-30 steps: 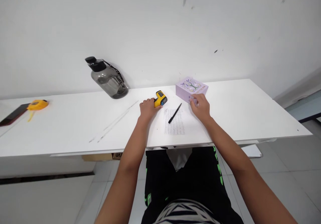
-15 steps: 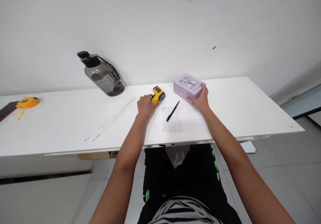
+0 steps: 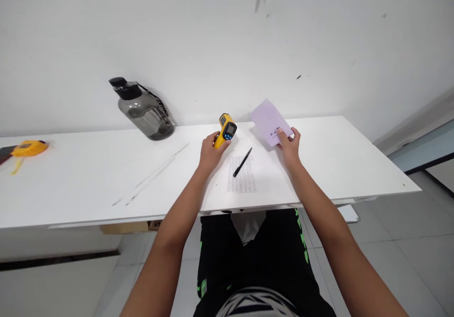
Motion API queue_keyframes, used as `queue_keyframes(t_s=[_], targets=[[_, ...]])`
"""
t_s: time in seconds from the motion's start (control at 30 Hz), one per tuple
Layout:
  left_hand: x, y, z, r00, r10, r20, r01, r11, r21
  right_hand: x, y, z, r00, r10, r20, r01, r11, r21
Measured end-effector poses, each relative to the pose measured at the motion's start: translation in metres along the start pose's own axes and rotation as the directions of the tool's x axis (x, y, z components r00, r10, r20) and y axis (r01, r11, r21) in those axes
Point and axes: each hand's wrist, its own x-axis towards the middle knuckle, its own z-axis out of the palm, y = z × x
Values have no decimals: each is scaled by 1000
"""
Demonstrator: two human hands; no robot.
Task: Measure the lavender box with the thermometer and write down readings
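Note:
My left hand (image 3: 212, 152) is wrapped round the handle of a yellow and black infrared thermometer (image 3: 226, 130), whose small screen and blue buttons face me. In my right hand (image 3: 290, 147) is a light purple box (image 3: 268, 120), gripped at its near right end with the thumb on the side. The box is tilted so that a plain side with small dark marks faces me; its printed top is hidden. Between the two hands a black pen (image 3: 242, 162) lies across a sheet of paper (image 3: 244, 184) covered in rows of writing.
A grey see-through water bottle (image 3: 145, 113) with a black lid stands by the wall at the left. Farther left lies a yellow-orange handled tool (image 3: 30, 148), partly out of view. The white table (image 3: 340, 165) has its front edge close to my body.
My right hand has tipped the purple box up, turning its printed top away from me. My left hand has raised the thermometer and turned its screen more towards me.

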Motion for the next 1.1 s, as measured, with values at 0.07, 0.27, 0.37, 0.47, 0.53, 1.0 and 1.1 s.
queue_keyframes(t_s=[0.07, 0.27, 0.37, 0.47, 0.53, 1.0, 1.1], targets=[[-1, 0, 3, 998, -45, 50, 55, 975, -215, 0, -1, 2, 995, 83, 61, -91, 985, 149], [-4, 4, 9, 927, -91, 363, 320, 695, -644, -8, -6, 5, 930, 156, 333, -278, 891, 358], [-5, 5, 8, 884, -66, 463, 404, 605, -686, -13, -7, 6, 887, 209, 411, -379, 838, 393], [-7, 7, 6, 858, -40, 513, 445, 559, -700, -15, -6, 8, 868, 246, 431, -439, 787, 434], [-8, 9, 5, 834, -31, 550, 480, 532, -698, -17, -6, 10, 860, 253, 443, -456, 771, 444], [-14, 6, 14, 834, -29, 551, 484, 519, -705, -42, -5, 20, 785, 140, 604, -374, 883, 283], [-16, 6, 17, 822, -34, 568, 502, 512, -697, -40, -4, 19, 792, 140, 595, -370, 884, 285]])
